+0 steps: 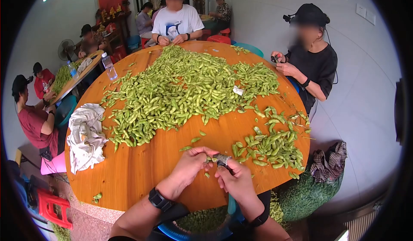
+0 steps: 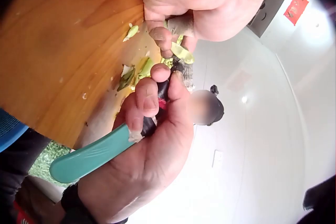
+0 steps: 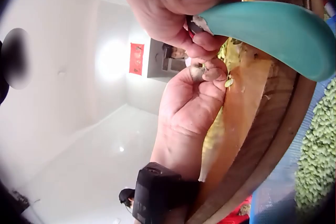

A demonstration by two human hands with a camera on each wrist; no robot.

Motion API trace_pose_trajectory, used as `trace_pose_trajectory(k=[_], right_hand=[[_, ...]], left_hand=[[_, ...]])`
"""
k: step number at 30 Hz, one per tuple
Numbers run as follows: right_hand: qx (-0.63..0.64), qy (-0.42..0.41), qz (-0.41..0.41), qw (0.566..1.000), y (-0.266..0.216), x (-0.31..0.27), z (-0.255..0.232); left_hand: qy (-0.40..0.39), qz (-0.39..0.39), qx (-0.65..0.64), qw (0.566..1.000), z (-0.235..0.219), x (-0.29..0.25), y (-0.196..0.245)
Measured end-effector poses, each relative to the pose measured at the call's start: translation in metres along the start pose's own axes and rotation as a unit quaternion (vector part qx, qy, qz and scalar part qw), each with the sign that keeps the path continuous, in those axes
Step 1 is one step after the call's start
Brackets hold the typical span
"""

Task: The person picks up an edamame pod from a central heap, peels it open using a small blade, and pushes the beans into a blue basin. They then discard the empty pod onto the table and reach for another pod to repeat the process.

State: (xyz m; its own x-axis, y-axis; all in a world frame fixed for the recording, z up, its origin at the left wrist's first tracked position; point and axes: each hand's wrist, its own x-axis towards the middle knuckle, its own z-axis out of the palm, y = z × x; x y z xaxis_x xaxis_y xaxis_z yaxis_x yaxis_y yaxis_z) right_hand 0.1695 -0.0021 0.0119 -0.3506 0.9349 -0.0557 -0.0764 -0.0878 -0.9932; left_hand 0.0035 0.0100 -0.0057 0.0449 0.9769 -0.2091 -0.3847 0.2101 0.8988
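Near the table's front edge, the left hand [image 1: 191, 165] pinches a green pod [image 2: 182, 53] between thumb and fingers. Fingers of the right hand [image 1: 236, 180] curl round a tool with a teal handle [image 2: 92, 153] and a dark, partly wrapped front part. The tool's front end meets the pod, and the two hands nearly touch. In the right wrist view the teal handle [image 3: 268, 29] sticks out behind the right hand [image 3: 184, 3], while the left hand [image 3: 194, 98] lies palm up beyond it. The tool's tip is hidden there.
A large pod heap [image 1: 176, 94] covers the table's middle, with a smaller pile [image 1: 275, 148] at right. A white cloth [image 1: 86, 137] lies at left, a bottle [image 1: 109, 66] behind it. Below the edge sits a blue basin [image 1: 172, 230] holding shelled beans [image 3: 317, 150]. Several people sit around.
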Motion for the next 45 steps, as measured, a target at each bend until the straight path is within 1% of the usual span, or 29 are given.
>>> trace_pose_trajectory(k=[2,4,8,10,11,13,16,17,19,23,25,26,28,32,34,38,40,41,42,43,44,45], right_hand=[[0.004,0.002,-0.003,1.0,-0.001,0.0,-0.001],[0.018,0.012,0.01,1.0,-0.004,0.002,-0.002],[0.013,0.019,0.01,1.0,-0.002,0.001,-0.006],[0.018,0.011,0.015,1.0,-0.003,-0.001,-0.006],[0.019,0.01,0.018,1.0,-0.002,-0.003,-0.005],[0.041,0.018,0.019,0.999,-0.003,-0.002,-0.005],[0.033,0.027,0.017,0.999,-0.01,-0.006,-0.004],[0.033,0.027,0.017,0.999,-0.01,-0.007,-0.004],[-0.003,0.028,-0.016,0.999,-0.011,-0.008,-0.004],[-0.009,0.03,-0.039,0.999,-0.013,-0.007,-0.004],[-0.015,0.058,-0.042,0.997,-0.012,-0.007,-0.006],[-0.015,0.058,-0.044,0.997,-0.014,-0.006,-0.007],[-0.034,0.036,-0.015,0.999,-0.019,-0.005,-0.008],[-0.042,0.028,-0.019,0.999,-0.015,-0.005,-0.008],[-0.013,0.027,-0.001,1.0,-0.013,-0.005,-0.008],[-0.003,0.017,0.014,1.0,-0.01,-0.007,-0.01],[0.017,0.042,0.01,0.999,-0.006,-0.007,-0.01],[0.017,0.041,0.01,0.999,-0.006,-0.007,-0.01],[0.015,0.044,0.006,0.999,-0.008,-0.007,-0.009],[0.013,0.049,0.002,0.999,-0.008,-0.008,-0.009],[0.014,0.05,0.004,0.999,-0.008,-0.009,-0.009],[0.005,0.05,0.005,0.999,-0.009,-0.01,-0.009]], left_hand=[[-0.002,0.007,0.014,1.0,0.002,-0.001,0.001],[-0.01,-0.013,0.007,1.0,0.008,-0.004,0.009],[-0.026,-0.018,-0.018,0.999,0.01,-0.006,0.009],[-0.02,0.012,0.047,0.999,0.008,-0.007,0.006],[-0.018,0.01,0.047,0.999,0.009,-0.008,0.004],[0.01,0.073,0.076,0.994,0.014,-0.008,0.004],[-0.007,0.084,0.04,0.996,0.007,-0.003,0.007],[-0.008,0.084,0.04,0.996,0.007,-0.003,0.007],[-0.026,0.083,0.024,0.996,0.006,-0.002,0.01],[-0.018,0.059,-0.014,0.998,0.006,-0.002,0.009],[-0.044,0.049,-0.01,0.998,0.005,-0.003,0.008],[-0.044,0.051,-0.01,0.998,0.005,-0.003,0.009],[-0.06,0.055,0.011,0.997,0.008,-0.007,0.009],[-0.067,0.061,0.033,0.995,0.013,-0.01,0.009],[-0.075,0.068,0.032,0.994,0.013,-0.011,0.007],[-0.049,0.076,0.004,0.996,0.019,-0.011,0.005],[-0.005,0.135,0.148,0.98,0.016,-0.007,-0.004],[-0.005,0.135,0.147,0.98,0.016,-0.007,-0.004],[-0.007,0.157,0.252,0.955,0.015,-0.008,-0.004],[-0.01,0.176,0.354,0.918,0.014,-0.009,-0.005],[-0.011,0.173,0.354,0.919,0.014,-0.011,-0.005],[-0.034,0.178,0.322,0.929,0.015,-0.011,-0.004]])
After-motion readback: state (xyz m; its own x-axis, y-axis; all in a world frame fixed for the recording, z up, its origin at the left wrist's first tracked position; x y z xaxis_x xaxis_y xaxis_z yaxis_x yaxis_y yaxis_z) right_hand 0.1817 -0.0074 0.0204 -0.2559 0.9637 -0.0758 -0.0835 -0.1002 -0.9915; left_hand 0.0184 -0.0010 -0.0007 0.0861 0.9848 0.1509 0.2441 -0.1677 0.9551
